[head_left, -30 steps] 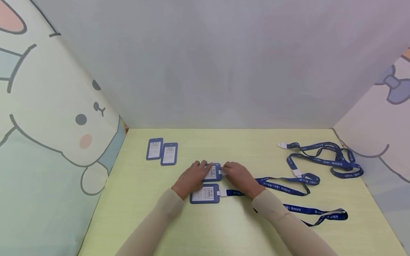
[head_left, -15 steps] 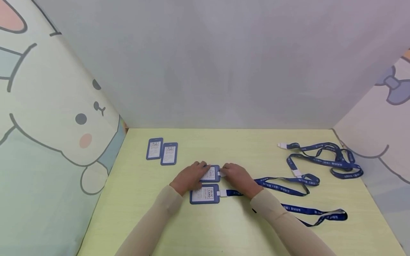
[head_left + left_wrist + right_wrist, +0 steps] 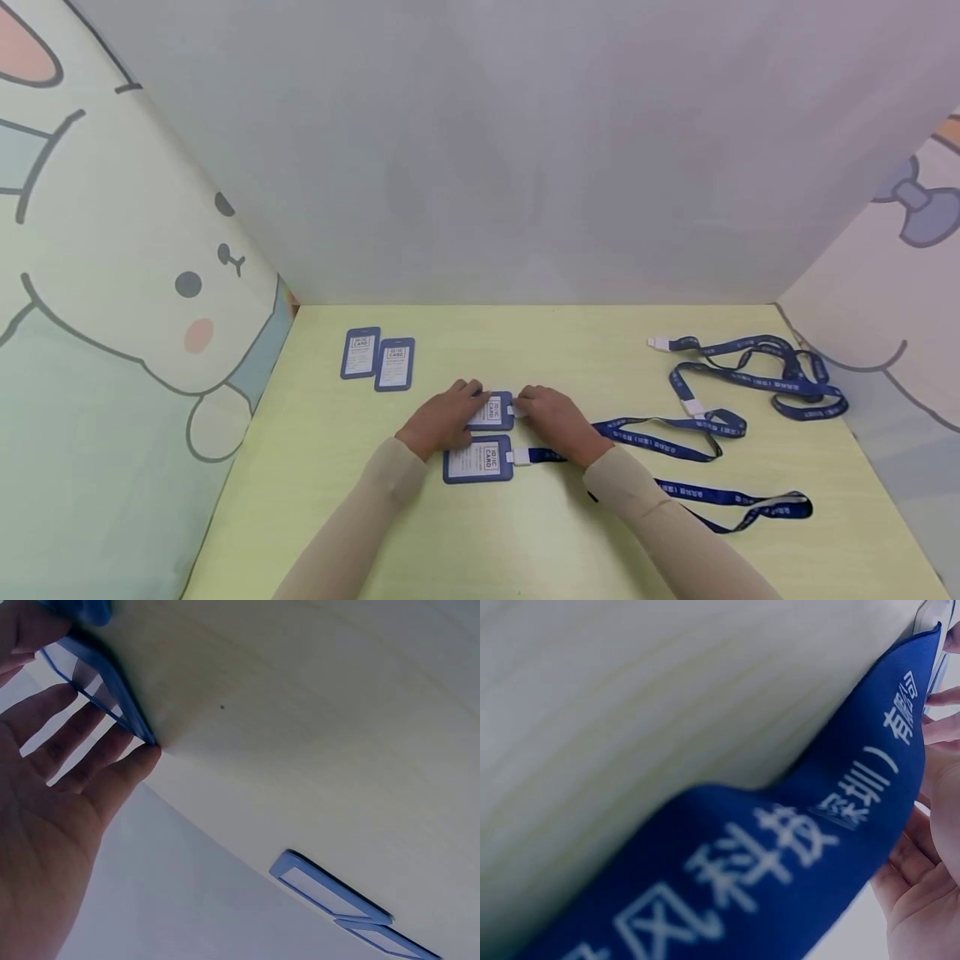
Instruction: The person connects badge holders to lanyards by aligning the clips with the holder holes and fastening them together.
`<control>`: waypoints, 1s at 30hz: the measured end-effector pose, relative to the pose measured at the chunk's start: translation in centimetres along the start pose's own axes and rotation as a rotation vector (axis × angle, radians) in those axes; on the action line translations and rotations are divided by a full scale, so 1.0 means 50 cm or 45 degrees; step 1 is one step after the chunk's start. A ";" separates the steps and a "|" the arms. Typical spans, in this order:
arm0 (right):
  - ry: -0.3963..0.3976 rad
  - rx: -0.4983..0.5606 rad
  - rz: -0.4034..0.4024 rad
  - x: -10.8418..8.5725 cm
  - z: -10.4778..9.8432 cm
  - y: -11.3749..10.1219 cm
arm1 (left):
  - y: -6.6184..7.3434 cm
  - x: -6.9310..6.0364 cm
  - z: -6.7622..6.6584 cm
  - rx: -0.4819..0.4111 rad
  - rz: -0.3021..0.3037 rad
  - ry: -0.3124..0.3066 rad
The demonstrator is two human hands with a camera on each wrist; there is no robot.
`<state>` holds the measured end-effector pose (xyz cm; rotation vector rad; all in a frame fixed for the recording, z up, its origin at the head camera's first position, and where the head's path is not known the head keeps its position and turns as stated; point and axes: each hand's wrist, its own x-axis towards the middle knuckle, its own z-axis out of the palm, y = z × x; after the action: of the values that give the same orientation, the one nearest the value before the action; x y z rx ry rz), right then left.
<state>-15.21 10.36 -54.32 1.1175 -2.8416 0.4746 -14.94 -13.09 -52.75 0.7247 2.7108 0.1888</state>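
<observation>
On the flat pale-yellow table (image 3: 285, 467), a blue rectangular card holder (image 3: 477, 459) is lying in front of a second blue holder (image 3: 495, 411); two other holders (image 3: 394, 364) are lying behind these to the left, and dark-blue ribbon lanyards (image 3: 787, 386) are spreading to the right.

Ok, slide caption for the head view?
Left hand gripping a blue card holder, right hand at the white clip beside it, lanyards spread rightward.

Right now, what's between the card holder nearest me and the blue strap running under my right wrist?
A white connector lies between that card holder and the blue strap, as the head view shows.
</observation>
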 end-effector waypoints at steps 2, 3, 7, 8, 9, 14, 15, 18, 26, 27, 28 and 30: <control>0.001 -0.002 0.002 -0.001 0.000 -0.001 | 0.000 0.000 0.000 -0.003 0.000 0.000; 0.003 -0.001 0.001 -0.001 0.000 -0.001 | 0.001 -0.001 0.000 -0.004 -0.001 0.002; 0.014 0.003 -0.008 -0.004 0.003 -0.001 | 0.002 -0.005 0.004 -0.001 -0.006 0.029; 0.013 0.005 -0.006 -0.006 0.004 -0.001 | 0.003 -0.007 0.005 0.001 -0.007 0.038; 0.014 0.009 -0.003 -0.007 0.004 0.000 | 0.004 -0.010 0.006 0.002 -0.007 0.049; 0.018 -0.009 0.031 -0.016 0.005 0.004 | 0.004 -0.019 0.013 0.031 -0.002 0.117; 0.020 -0.014 0.038 -0.018 0.006 0.006 | 0.004 -0.020 0.015 0.030 -0.005 0.132; 0.030 -0.023 0.051 -0.024 0.006 0.010 | 0.003 -0.025 0.020 0.014 -0.029 0.162; 0.103 -0.049 0.042 -0.042 -0.006 0.018 | 0.005 -0.034 0.022 -0.049 -0.083 0.283; 0.108 -0.055 0.040 -0.045 -0.010 0.018 | 0.006 -0.036 0.021 -0.054 -0.093 0.308; 0.112 -0.062 0.041 -0.048 -0.013 0.019 | 0.007 -0.037 0.021 -0.054 -0.106 0.331; 0.115 -0.071 0.048 -0.055 -0.020 0.022 | 0.009 -0.040 0.019 -0.058 -0.135 0.379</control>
<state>-13.97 13.22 -54.10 1.0087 -2.7839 0.4338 -12.78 -13.68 -53.02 0.5773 3.0056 0.3580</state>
